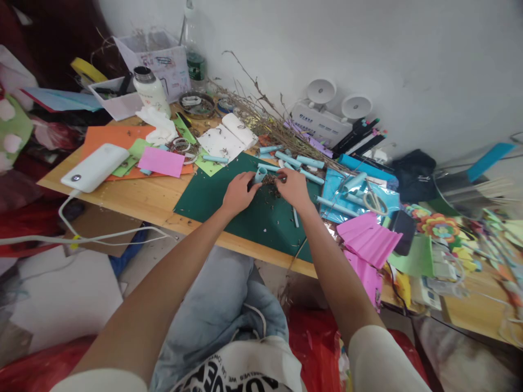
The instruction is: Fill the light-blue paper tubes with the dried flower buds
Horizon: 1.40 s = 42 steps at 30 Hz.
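Note:
My left hand (240, 191) is closed around a short light-blue paper tube (260, 174), whose open end faces up. Just right of it, my right hand (293, 188) has its fingers bent together over a small pile of dried plant bits (268, 190); whatever is between the fingertips is hidden. Both hands are above a dark green mat (229, 209) sprinkled with crumbs. More rolled blue paper tubes (310, 162) lie behind and to the right of my right hand. A bundle of dry twigs (261, 117) rests along the back of the desk.
On the left are a white power bank (95, 167) with a cable, pink paper (161, 161) and a white bottle (151, 90). Scissors (375, 202) lie on a blue packet at right, near folded pink paper (370, 239). A white router-like device (321, 122) stands by the wall.

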Available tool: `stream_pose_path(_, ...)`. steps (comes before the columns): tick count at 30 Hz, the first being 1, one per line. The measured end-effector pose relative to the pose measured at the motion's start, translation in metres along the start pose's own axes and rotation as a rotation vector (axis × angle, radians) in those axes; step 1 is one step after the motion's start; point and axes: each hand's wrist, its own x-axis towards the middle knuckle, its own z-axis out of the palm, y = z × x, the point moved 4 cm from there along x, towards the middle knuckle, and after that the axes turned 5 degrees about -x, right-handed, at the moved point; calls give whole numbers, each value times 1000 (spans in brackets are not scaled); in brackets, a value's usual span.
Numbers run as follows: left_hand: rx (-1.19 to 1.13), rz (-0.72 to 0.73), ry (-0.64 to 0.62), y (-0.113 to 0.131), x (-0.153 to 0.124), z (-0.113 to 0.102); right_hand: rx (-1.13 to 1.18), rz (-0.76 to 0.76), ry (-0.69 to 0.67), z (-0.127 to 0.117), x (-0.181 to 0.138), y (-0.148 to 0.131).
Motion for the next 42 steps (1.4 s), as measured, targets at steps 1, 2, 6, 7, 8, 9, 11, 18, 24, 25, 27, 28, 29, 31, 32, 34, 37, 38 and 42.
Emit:
stream_pose_path(1,5,-1,0,0,0,0,-34,-4,-21,7,0,2)
stream_pose_path(2,11,-3,0,0,0,0,-60,-15,-31,14,0,3)
stream_pose_path(6,20,-21,-8,1,0,-1,-78,-16,-23,25,0,4)
stream_pose_path(7,20,-22,-13,1,0,-1,-58,-12,-5,24,0,4)
stream_pose_path(8,20,-21,-17,2,0,-1,-32,-11,23,21,0,5)
stream_pose_path(9,21,-19,-18,2,0,-1,-1,-9,58,17,-1,5)
stream_pose_path(11,25,-22,-17,2,0,-2,65,8,113,9,-1,7)
stream_pose_path(18,22,-12,-14,2,0,-2,89,84,37,3,-3,11)
stream_pose_path(24,32,-19,-14,1,0,-1,-47,-36,-35,16,-11,8)
stream_pose_path(25,31,-17,-11,1,0,-1,-42,-56,-36,16,-13,6)
stream_pose_path(27,25,-11,-3,1,0,-1,-10,-73,7,13,-15,2)
stream_pose_path(28,22,-10,-2,1,0,-1,7,-64,49,10,-16,0)
stream_pose_path(29,20,-10,-4,1,0,-1,20,-49,91,6,-16,-1)
stream_pose_path(31,20,-15,-13,0,0,0,27,-28,129,-1,-15,-2)
stream_pose_path(32,22,-20,-15,0,0,0,25,-32,122,-3,-14,-4)
stream_pose_path(34,24,-25,-19,-1,0,-1,32,-57,100,-6,-12,-6)
stream_pose_path(37,21,-18,-25,-1,1,-1,81,-69,140,-13,-9,-6)
stream_pose_path(38,19,-15,-24,-1,1,-1,97,-59,157,-14,-8,-6)
stream_pose_path(42,20,-17,-17,-1,1,-1,131,10,192,-14,-10,-3)
